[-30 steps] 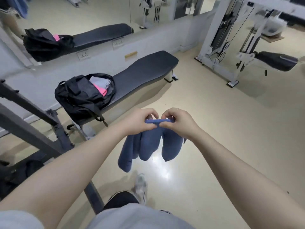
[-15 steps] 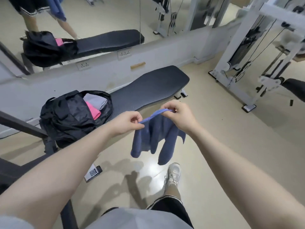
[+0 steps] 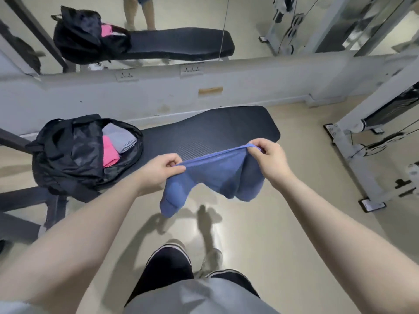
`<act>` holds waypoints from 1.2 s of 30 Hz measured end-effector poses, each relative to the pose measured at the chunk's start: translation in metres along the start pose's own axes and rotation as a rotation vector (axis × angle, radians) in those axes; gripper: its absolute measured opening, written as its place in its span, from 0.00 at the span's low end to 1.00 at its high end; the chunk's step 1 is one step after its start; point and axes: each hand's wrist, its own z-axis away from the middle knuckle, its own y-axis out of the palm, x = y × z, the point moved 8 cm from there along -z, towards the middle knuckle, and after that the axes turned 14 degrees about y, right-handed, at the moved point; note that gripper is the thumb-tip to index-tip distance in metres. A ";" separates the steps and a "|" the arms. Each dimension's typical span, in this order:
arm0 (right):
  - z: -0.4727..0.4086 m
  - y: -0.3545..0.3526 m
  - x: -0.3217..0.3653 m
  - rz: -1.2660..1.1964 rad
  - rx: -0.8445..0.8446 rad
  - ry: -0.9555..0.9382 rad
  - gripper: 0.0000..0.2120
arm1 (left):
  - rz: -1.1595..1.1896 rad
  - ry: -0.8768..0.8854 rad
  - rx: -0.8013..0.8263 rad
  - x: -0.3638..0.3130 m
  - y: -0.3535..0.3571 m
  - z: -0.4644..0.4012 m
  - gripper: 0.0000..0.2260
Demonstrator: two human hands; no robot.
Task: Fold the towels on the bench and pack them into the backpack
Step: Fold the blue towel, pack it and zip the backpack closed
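My left hand (image 3: 166,165) and right hand (image 3: 271,156) each pinch a top corner of the blue towel (image 3: 215,175), which hangs in the air over the front edge of the tabletop (image 3: 226,125), beside the open backpack (image 3: 68,155). It sags in soft, light folds, so I judge the corners the best hold. I can read no brand or writing anywhere.

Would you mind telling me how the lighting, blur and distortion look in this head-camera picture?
Head view: wide-angle bending curves the wall ledge and bench; overhead light glares off the floor, with soft shadows beneath the blue towel; the cable machine at right is blurred.
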 end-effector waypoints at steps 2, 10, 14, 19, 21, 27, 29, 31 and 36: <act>-0.026 0.003 -0.014 0.015 0.022 0.046 0.08 | -0.043 -0.046 0.004 0.008 0.004 -0.018 0.10; -0.178 -0.014 -0.026 0.361 -0.028 0.077 0.02 | -0.414 -0.030 0.147 0.061 -0.010 -0.122 0.19; -0.258 0.009 -0.033 0.445 0.028 0.120 0.04 | -0.439 -0.160 -0.034 0.107 -0.031 -0.191 0.16; -0.350 0.048 -0.051 0.604 0.105 0.251 0.06 | -0.635 -0.181 0.079 0.147 -0.044 -0.273 0.12; -0.385 0.061 -0.058 0.592 0.082 0.304 0.07 | -0.665 -0.190 0.134 0.161 -0.049 -0.302 0.12; -0.478 0.100 -0.069 0.598 0.044 0.283 0.07 | -0.798 -0.183 0.184 0.206 -0.065 -0.382 0.12; -0.507 0.112 -0.074 0.632 0.071 0.258 0.07 | -0.752 -0.235 0.137 0.224 -0.070 -0.400 0.12; -0.536 0.126 -0.079 0.682 0.105 0.231 0.08 | -0.642 -0.288 0.026 0.240 -0.072 -0.412 0.09; -0.574 0.185 -0.091 1.081 0.222 0.024 0.17 | -0.373 -0.418 -0.297 0.282 -0.063 -0.407 0.14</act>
